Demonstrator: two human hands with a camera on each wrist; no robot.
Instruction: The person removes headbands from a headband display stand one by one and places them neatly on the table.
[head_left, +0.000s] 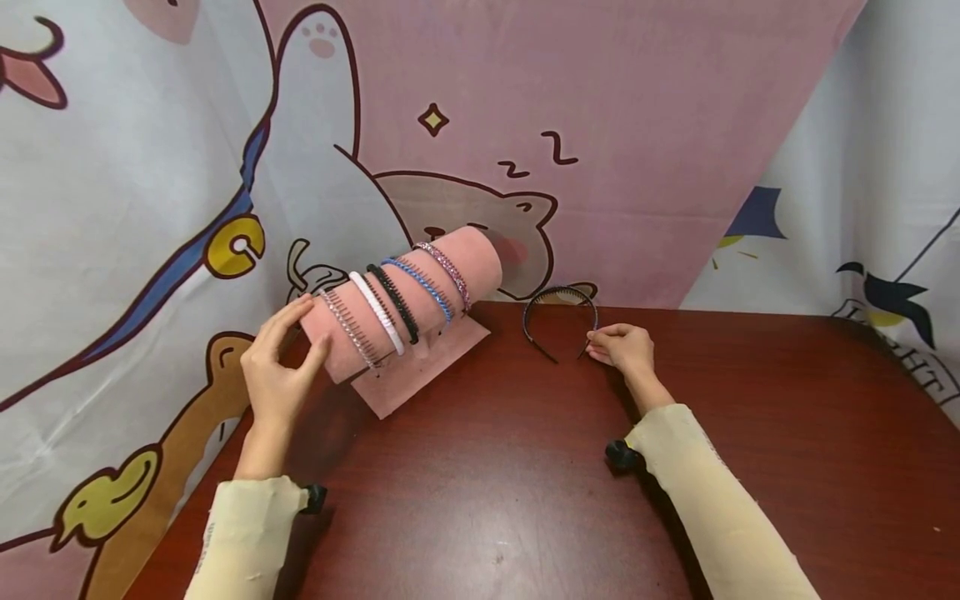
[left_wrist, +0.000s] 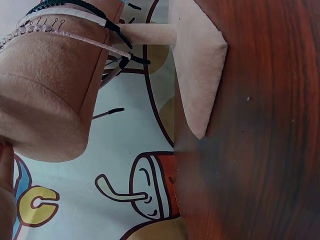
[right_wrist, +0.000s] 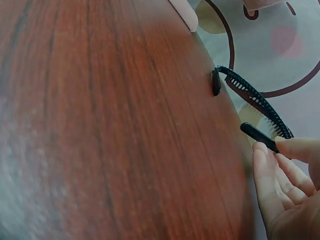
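A pink padded headband stand [head_left: 480,254] has a cylinder on a post above a flat base. Several toothed headbands circle the cylinder: a clear beaded one [head_left: 348,327], a white one [head_left: 377,312], a black one [head_left: 393,304], a blue one [head_left: 420,283] and a glittery pink one [head_left: 450,271]. My left hand [head_left: 279,362] holds the cylinder's near left end between thumb and fingers. To the right, my right hand [head_left: 626,346] pinches one tip of a dark headband [head_left: 561,290] between thumb and fingertips. In the right wrist view the headband's comb teeth show, with the pinched black tip [right_wrist: 257,136] jutting out.
The stand's base [head_left: 382,400] rests on a reddish-brown wooden table [head_left: 480,492]. A cartoon-printed cloth [head_left: 637,125] hangs along the table's back and left side. Black wrist cameras [head_left: 621,457] sit at both cream sleeves.
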